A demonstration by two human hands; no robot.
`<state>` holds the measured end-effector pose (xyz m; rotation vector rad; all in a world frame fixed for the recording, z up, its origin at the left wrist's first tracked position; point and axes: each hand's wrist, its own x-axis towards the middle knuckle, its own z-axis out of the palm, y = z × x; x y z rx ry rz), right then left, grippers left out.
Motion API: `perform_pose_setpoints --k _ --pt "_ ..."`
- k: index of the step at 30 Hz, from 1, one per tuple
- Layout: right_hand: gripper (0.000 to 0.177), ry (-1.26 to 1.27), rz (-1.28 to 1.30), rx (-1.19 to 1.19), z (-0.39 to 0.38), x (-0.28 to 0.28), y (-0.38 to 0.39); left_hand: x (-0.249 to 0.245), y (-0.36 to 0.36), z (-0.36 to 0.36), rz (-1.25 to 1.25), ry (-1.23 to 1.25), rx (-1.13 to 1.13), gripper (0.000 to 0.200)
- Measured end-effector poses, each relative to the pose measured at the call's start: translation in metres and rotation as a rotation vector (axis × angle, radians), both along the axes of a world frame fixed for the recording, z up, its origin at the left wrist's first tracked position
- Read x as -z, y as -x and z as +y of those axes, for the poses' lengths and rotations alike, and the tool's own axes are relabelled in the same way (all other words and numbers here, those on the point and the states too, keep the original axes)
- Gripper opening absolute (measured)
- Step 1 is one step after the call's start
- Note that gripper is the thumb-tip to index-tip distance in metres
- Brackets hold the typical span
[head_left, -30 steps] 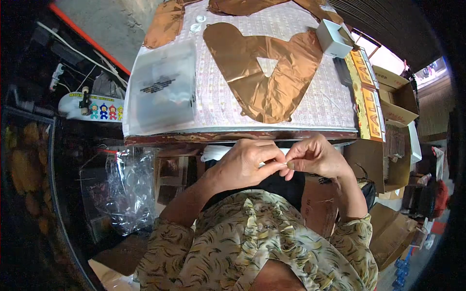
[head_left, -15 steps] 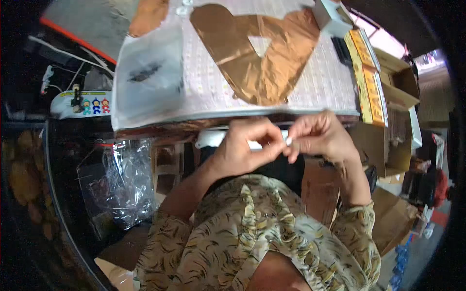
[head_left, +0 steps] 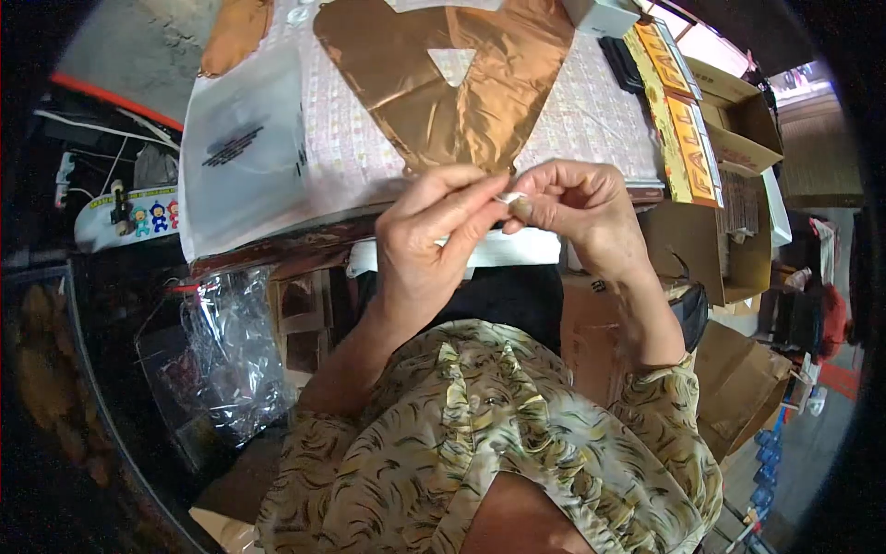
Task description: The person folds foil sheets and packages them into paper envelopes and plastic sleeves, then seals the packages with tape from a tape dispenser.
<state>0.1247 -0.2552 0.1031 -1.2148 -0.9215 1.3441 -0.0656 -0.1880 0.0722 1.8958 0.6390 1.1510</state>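
Both my hands meet at the table's near edge, just below a flat copper-coloured foil piece (head_left: 452,92) with a triangular opening. A small white item (head_left: 510,198) is pinched between my fingertips; its exact shape is too small to tell. My left hand (head_left: 434,231) has its fingers pressed together at the item's left side. My right hand (head_left: 591,212) grips it between thumb and curled fingers. Left of the foil lies a translucent plastic bag (head_left: 242,148) with dark print.
A patterned cloth (head_left: 355,138) covers the table (head_left: 305,258). Yellow boxes lettered FALL (head_left: 688,143) line its right edge, beside a black object (head_left: 620,65) and a white box (head_left: 600,14). Open cardboard boxes (head_left: 729,120) stand at the right. Clear plastic wrapping (head_left: 235,351) hangs lower left.
My hands have moved up and slightly left in view, and my left hand's fingers are now straighter. The table and foil have shifted left and up as the view moved.
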Motion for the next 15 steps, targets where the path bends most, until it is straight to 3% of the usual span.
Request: perform_pose_setpoints --k 5,13,15 --pt "0.008 0.057 0.033 -0.037 -0.002 0.001 0.002 0.006 0.007 0.004 -0.117 0.221 0.212 0.026" --pt "0.011 0.103 0.351 -0.061 0.002 0.018 0.006 -0.010 0.015 0.014 0.003 0.036 0.090 0.012" --pt "0.011 0.122 0.403 -0.057 0.004 0.022 0.007 -0.015 0.016 0.021 0.104 -0.174 0.092 0.015"
